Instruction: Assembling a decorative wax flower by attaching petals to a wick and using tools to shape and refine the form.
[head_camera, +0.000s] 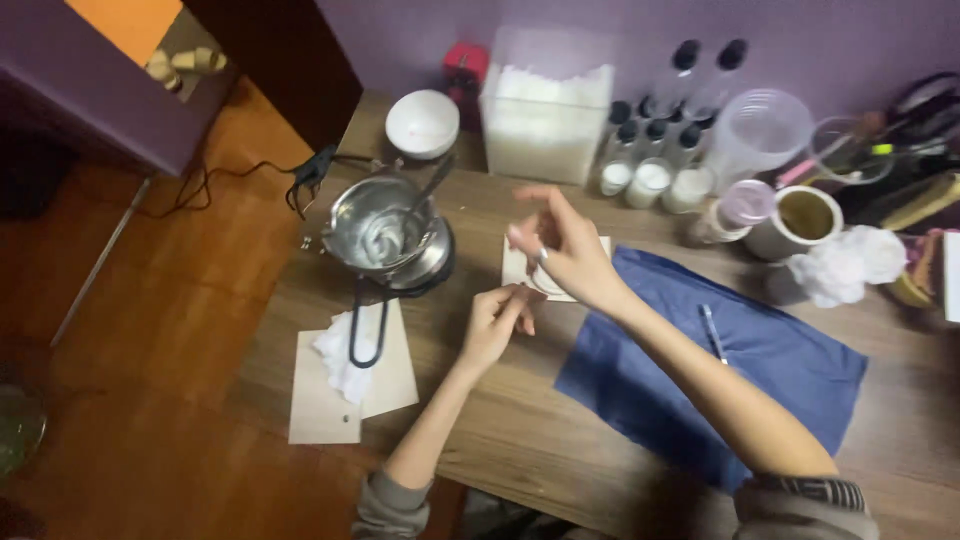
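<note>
Both hands hover over the wooden table (520, 440), the left hand (495, 320) curled with fingertips pinched on something too small to make out, the right hand (560, 245) loosely open just above the pale card (520, 268), the metal pot (385, 235) off to their left.

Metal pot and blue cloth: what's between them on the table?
In the head view, a pale square card lies between the metal pot and the blue cloth, with both hands, left and right, over that stretch.
</note>
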